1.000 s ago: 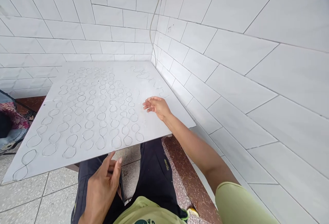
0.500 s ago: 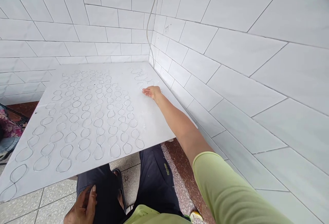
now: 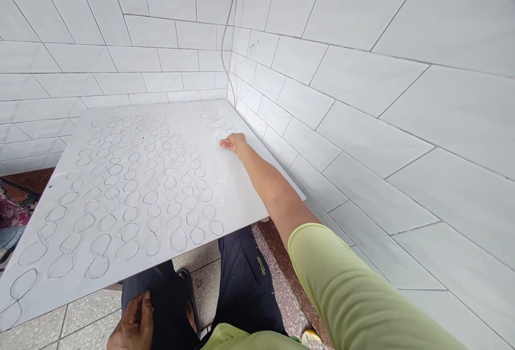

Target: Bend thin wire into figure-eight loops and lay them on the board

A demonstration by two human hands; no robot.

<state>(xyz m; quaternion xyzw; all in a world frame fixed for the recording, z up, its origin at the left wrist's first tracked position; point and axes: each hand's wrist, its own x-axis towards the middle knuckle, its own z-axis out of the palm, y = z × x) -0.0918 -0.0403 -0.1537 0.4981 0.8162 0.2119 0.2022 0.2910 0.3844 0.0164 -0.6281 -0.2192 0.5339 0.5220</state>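
My right hand (image 3: pixel 233 142) reaches out over the far right part of a pale board (image 3: pixel 237 192). Its fingers are pressed together at a thin wire loop (image 3: pixel 220 138), which shows only faintly at the fingertips. Just beyond this hand lie a few wavy wire pieces (image 3: pixel 211 117). Rows of thin wire figure-eights (image 3: pixel 151 197) cover the left and middle of the board. Low in the view, my left hand (image 3: pixel 132 323) rests by my thigh, thumb against curled fingers. Whatever it may hold is hidden.
White tiled walls (image 3: pixel 341 109) meet behind the board and run along its right side. A pale cable (image 3: pixel 223 52) hangs down the corner. My legs (image 3: pixel 245 285) are under the near edge. Patterned cloth (image 3: pixel 14 210) is at the left.
The view has shifted slightly, so the wall and board sit a little lower and further left. My right hand stays at nearly the same spot on the board. My left hand keeps its curled pose.
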